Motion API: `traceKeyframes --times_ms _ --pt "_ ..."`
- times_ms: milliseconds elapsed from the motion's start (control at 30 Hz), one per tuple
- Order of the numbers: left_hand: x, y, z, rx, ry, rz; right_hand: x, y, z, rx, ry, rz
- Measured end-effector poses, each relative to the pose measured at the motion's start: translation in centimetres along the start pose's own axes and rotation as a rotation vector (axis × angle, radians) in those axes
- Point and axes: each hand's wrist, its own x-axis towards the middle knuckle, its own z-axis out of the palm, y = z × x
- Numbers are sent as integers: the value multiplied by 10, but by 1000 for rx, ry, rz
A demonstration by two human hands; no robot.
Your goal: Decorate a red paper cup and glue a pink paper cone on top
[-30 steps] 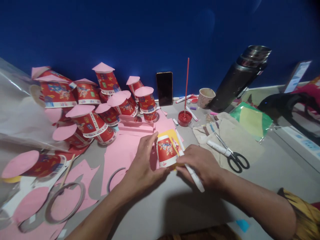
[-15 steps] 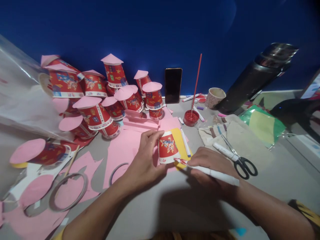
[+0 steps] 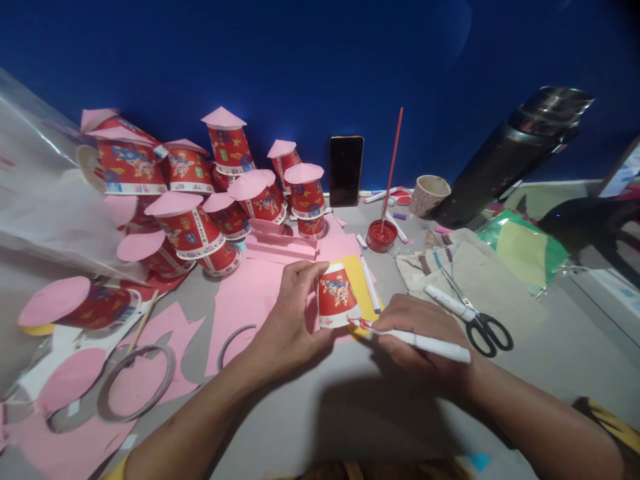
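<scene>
My left hand [image 3: 295, 317] grips a red paper cup [image 3: 337, 292] that has a printed figure and a white band with a small red mark. In my right hand [image 3: 420, 327] is a white marker [image 3: 433, 345], its red-stained tip touching the cup's white band at the lower right. Beneath the cup lie a yellow sheet [image 3: 357, 273] and pink paper [image 3: 240, 287]. A capped marker [image 3: 371, 285] rests on the yellow sheet, just above my right hand.
Several red cups with pink cone tops [image 3: 193, 230] are stacked at the left. Behind stand a phone [image 3: 346, 171], a red pot [image 3: 382, 236], a patterned cup [image 3: 430, 195] and a black flask [image 3: 505, 160]. Scissors [image 3: 487, 333] lie right; a tape roll [image 3: 169, 380] lies left.
The rear end of the marker in my right hand has shifted slightly up and to the left. My left hand and the cup have barely moved.
</scene>
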Motion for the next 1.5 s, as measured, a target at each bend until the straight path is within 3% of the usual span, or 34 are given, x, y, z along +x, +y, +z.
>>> traceKeyframes --times_ms 167,300,567,733,933,1133,1267,1500 --pt "0 1 0 2 -11 2 -1 0 2 -19 -42 -21" --pt "-1 2 0 -18 -2 -15 -1 -1 1 -24 25 2" --pt "0 2 0 -25 16 -16 0 0 0 4 10 40" --pt "0 1 0 -45 20 -14 0 -1 -2 19 77 51" --pt "-1 -7 3 -90 45 2 0 -1 -6 -37 166 212" --pt "0 -14 4 -182 24 -55 2 1 -9 59 229 183" --pt "2 -14 3 -195 19 -83 5 -1 -12 97 141 78" --pt "2 -15 4 -203 17 -71 5 -1 -13 3 68 81"
